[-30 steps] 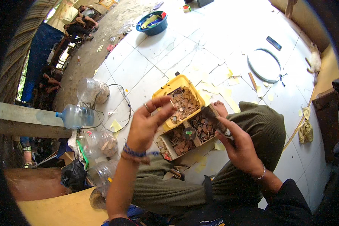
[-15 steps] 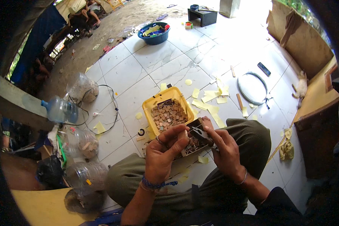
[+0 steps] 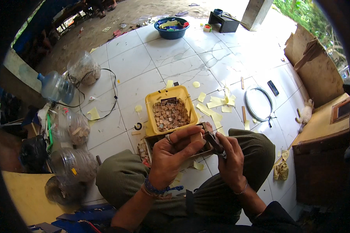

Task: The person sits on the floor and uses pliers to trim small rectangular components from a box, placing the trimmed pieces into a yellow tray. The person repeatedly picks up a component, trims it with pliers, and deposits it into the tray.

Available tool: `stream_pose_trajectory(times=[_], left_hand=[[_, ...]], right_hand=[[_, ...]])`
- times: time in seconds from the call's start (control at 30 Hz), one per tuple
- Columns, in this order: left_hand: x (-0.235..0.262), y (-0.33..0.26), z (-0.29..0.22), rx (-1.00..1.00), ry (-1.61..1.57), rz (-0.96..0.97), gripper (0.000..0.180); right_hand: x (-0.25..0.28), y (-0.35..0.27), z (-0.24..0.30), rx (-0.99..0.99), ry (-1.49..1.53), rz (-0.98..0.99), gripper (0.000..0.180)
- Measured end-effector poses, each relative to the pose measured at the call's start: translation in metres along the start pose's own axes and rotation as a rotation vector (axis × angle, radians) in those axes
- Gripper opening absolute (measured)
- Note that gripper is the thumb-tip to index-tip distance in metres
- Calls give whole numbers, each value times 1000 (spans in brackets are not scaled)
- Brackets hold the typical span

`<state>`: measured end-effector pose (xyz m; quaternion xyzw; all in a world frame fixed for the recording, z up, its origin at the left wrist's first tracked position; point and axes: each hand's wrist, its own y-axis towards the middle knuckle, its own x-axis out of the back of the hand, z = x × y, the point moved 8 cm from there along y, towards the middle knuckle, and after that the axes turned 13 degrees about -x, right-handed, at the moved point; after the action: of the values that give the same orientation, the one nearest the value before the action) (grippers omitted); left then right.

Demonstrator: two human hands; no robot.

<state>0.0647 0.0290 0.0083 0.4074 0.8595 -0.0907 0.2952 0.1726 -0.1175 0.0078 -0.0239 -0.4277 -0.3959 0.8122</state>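
Observation:
I sit cross-legged on a white tiled floor. A yellow tray (image 3: 151, 104) full of small brown wooden squares lies in front of my knees. A wooden box (image 3: 148, 142) with more small pieces rests against my lap, mostly hidden by my hands. My left hand (image 3: 170, 157) is over the box and pinches a small brown wooden piece (image 3: 196, 137) between thumb and fingers. My right hand (image 3: 232, 157) is right beside it, closed on a dark narrow tool (image 3: 215, 142) whose tip meets the piece.
Yellow paper scraps (image 3: 214, 104) litter the tiles by the tray. A coiled hose (image 3: 256, 103) lies to the right, a wooden cabinet (image 3: 322, 136) beyond it. Plastic jars (image 3: 83, 70) and a water bottle (image 3: 54, 86) stand left. A blue bowl (image 3: 171, 28) is far ahead.
My left hand came down from above the yellow tray to the box and met my right hand. The view has tipped further forward, showing more floor.

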Motion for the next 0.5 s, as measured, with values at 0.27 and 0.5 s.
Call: stream_pose_trajectory(times=[0.27, 0.5], left_hand=[[-1, -2, 0, 5, 33, 9, 39], [-2, -2, -2, -10, 41, 9, 40]], right_hand=[[-1, 0, -1, 5, 10, 0, 74], [-2, -2, -3, 14, 20, 14, 72]])
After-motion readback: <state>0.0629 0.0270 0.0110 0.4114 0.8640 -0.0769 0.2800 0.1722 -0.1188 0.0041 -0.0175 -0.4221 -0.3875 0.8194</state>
